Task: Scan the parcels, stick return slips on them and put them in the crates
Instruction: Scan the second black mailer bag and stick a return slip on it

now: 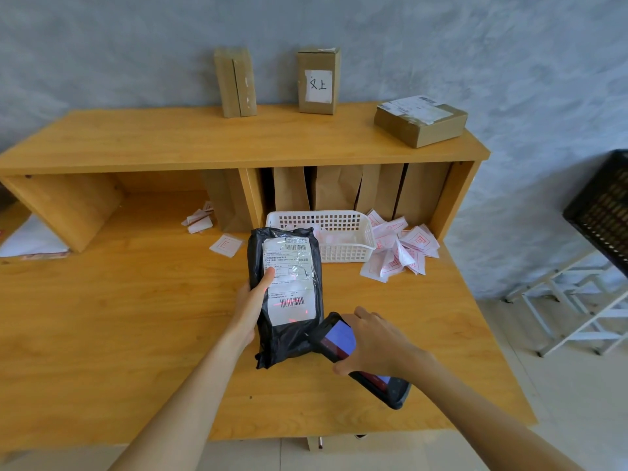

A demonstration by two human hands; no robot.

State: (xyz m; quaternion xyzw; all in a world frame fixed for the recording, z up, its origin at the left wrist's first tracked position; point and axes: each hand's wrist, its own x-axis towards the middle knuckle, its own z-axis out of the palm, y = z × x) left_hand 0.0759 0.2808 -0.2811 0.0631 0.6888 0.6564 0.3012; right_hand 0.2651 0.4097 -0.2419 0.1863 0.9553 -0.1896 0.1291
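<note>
Parcel [287, 297], black bag with white label up, held over the worktop [119, 317] by left hand [253, 300], thumb on the label. Right hand [370, 341] grips a scanner [339, 341] just beside its lower edge. White basket [326, 232] behind, slips [401, 246] scattered beside it.

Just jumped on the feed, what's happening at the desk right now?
A person is scanning a parcel. The left hand holds a black bag parcel above the desk, label up, thumb on the label. The right hand grips a handheld scanner aimed at it, with red scan light showing on the label. No return slip is on the parcel yet; slips lie loose beside a white basket. A black crate sits at the right.
</note>
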